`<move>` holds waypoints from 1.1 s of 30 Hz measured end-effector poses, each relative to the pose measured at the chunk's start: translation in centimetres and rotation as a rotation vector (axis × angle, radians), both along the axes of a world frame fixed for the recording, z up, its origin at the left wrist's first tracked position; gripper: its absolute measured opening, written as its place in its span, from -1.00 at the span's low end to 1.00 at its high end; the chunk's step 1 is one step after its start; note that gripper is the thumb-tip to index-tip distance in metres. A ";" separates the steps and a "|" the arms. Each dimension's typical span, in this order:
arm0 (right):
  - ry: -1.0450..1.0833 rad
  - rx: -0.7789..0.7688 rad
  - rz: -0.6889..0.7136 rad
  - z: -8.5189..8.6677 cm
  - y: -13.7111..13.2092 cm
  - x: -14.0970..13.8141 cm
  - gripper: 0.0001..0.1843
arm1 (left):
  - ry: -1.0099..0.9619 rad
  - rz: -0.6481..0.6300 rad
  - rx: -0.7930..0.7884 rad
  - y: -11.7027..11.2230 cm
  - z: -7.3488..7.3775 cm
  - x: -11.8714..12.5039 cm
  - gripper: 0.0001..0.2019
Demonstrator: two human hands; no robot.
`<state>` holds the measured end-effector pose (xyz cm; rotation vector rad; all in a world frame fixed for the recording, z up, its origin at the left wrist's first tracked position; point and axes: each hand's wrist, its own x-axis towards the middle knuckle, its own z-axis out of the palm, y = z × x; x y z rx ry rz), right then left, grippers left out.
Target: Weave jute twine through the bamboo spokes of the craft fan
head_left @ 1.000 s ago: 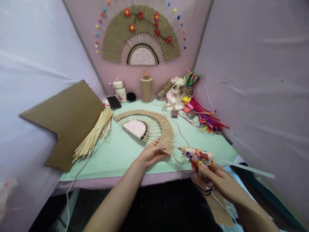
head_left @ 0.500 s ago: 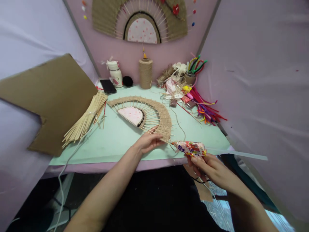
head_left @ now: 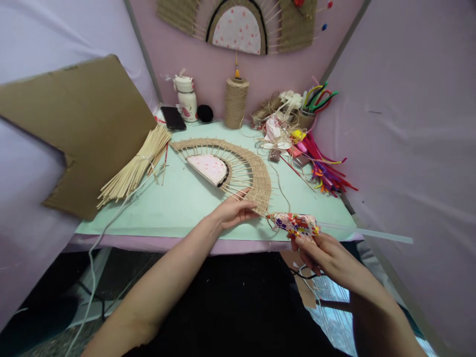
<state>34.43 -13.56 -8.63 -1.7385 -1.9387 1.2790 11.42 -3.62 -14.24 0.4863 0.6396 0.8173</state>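
Observation:
My left hand (head_left: 237, 210) grips the lower right end of a woven twine fan (head_left: 262, 181), thumb on top and fingers beneath. Thin sticks spread through the fan, and a spotted pink half-circle (head_left: 210, 168) with a dark braided edge sits at its centre. In my right hand (head_left: 320, 250) is a hot glue gun (head_left: 295, 224) wrapped in colourful patterned covering. A long translucent glue stick (head_left: 386, 235) sticks out of its back. The gun's tip is at the fan's lower right corner; whether it touches is too small to tell.
A bundle of thin sticks (head_left: 136, 168) and a large cardboard piece (head_left: 85, 129) are at left. Behind stand a phone (head_left: 173, 118), a bottle (head_left: 187, 101) and a twine spool (head_left: 236, 104). Pipe cleaners (head_left: 329, 171) and a cup of scissors (head_left: 307, 118) are at right. A white cord (head_left: 107, 240) hangs over the front edge.
The camera view has shifted, so the wall fan sits higher and farther right. Both hands keep their holds, and the glue gun's tip stays by the fan's corner.

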 end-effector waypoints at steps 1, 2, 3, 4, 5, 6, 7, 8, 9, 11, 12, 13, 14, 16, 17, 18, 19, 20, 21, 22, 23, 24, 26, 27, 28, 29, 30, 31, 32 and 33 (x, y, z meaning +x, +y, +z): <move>-0.007 0.009 -0.001 0.0 0.1 0.0 -0.36 | -0.002 -0.002 0.000 0.0 -0.1 0.0 -0.47; -0.010 0.013 -0.001 0.0 0.1 0.0 -0.37 | -0.004 -0.004 0.001 0.0 -0.2 0.0 -0.46; -0.011 0.012 0.003 0.0 0.2 0.0 -0.37 | -0.008 -0.005 0.003 0.1 -0.3 0.0 -0.46; -0.011 0.005 0.012 0.1 0.2 0.0 -0.37 | -0.012 -0.005 0.003 0.1 -0.4 0.0 -0.47; -0.013 -0.002 0.020 0.1 0.3 0.0 -0.38 | -0.017 -0.003 0.003 0.1 -0.5 0.0 -0.48; -0.017 -0.005 0.027 0.1 0.3 0.0 -0.38 | -0.022 -0.002 0.002 0.1 -0.5 0.0 -0.49; -0.024 -0.007 0.033 0.1 0.4 0.0 -0.38 | -0.027 0.000 0.000 0.2 -0.6 0.0 -0.49; -0.035 -0.005 0.036 0.1 0.4 0.1 -0.37 | -0.032 0.002 -0.003 0.2 -0.6 0.0 -0.50; -0.049 0.000 0.040 0.1 0.4 0.1 -0.37 | -0.035 0.005 -0.008 0.2 -0.6 0.0 -0.51; -0.085 0.010 0.039 0.0 0.4 0.2 -0.37 | -0.038 0.006 -0.014 0.1 -0.6 0.0 -0.51; -0.102 0.010 0.040 0.0 0.4 0.2 -0.37 | -0.039 0.003 -0.012 0.1 -0.5 0.0 -0.50; -0.118 0.010 0.041 0.0 0.4 0.2 -0.37 | -0.040 -0.002 -0.007 0.1 -0.5 0.0 -0.50; -0.132 0.013 0.042 0.0 0.5 0.2 -0.36 | -0.040 -0.008 -0.001 0.1 -0.5 0.0 -0.49; -0.157 0.030 0.047 0.0 0.5 0.1 -0.35 | -0.037 -0.015 0.008 0.1 -0.4 0.0 -0.49; -0.167 0.042 0.051 0.1 0.5 0.0 -0.34 | -0.033 -0.015 0.009 0.1 -0.4 0.0 -0.49; -0.174 0.055 0.052 0.2 0.5 0.0 -0.34 | -0.028 -0.012 0.005 0.1 -0.4 0.0 -0.49; -0.179 0.063 0.053 0.2 0.5 -0.1 -0.35 | -0.022 -0.008 0.000 0.1 -0.5 0.0 -0.48; -0.179 0.064 0.053 0.3 0.5 -0.2 -0.35 | -0.018 -0.005 -0.003 0.1 -0.5 0.0 -0.48; -0.177 0.061 0.053 0.3 0.5 -0.2 -0.36 | -0.014 -0.004 -0.004 0.1 -0.6 0.0 -0.48; -0.174 0.054 0.051 0.4 0.5 -0.3 -0.36 | -0.012 -0.004 -0.004 0.1 -0.6 0.0 -0.47; -0.171 0.048 0.049 0.4 0.5 -0.3 -0.36 | -0.011 -0.005 -0.001 0.1 -0.6 0.0 -0.47; -0.169 0.042 0.048 0.4 0.5 -0.3 -0.37 | -0.012 -0.006 0.002 0.1 -0.6 0.0 -0.47; -0.169 0.035 0.047 0.3 0.5 -0.3 -0.37 | -0.015 -0.007 0.002 0.1 -0.6 0.0 -0.48; -0.173 0.038 0.046 0.3 0.5 -0.3 -0.38 | -0.018 -0.007 -0.001 0.1 -0.5 0.0 -0.48; -0.180 0.044 0.044 0.3 0.5 -0.2 -0.38 | -0.021 -0.007 -0.003 0.1 -0.5 0.0 -0.50; -0.188 0.051 0.045 0.3 0.5 -0.2 -0.38 | -0.024 -0.008 -0.005 0.0 -0.4 0.0 -0.51; -0.195 0.059 0.048 0.3 0.4 -0.2 -0.38 | -0.027 -0.008 -0.006 0.0 -0.4 0.0 -0.52; -0.201 0.068 0.050 0.3 0.4 -0.2 -0.38 | -0.029 -0.007 -0.006 0.0 -0.4 0.0 -0.53; -0.205 0.073 0.052 0.4 0.4 -0.2 -0.39 | -0.029 -0.006 -0.007 0.0 -0.4 0.0 -0.53; -0.207 0.071 0.053 0.4 0.4 -0.2 -0.39 | -0.028 -0.004 -0.009 0.0 -0.4 0.0 -0.53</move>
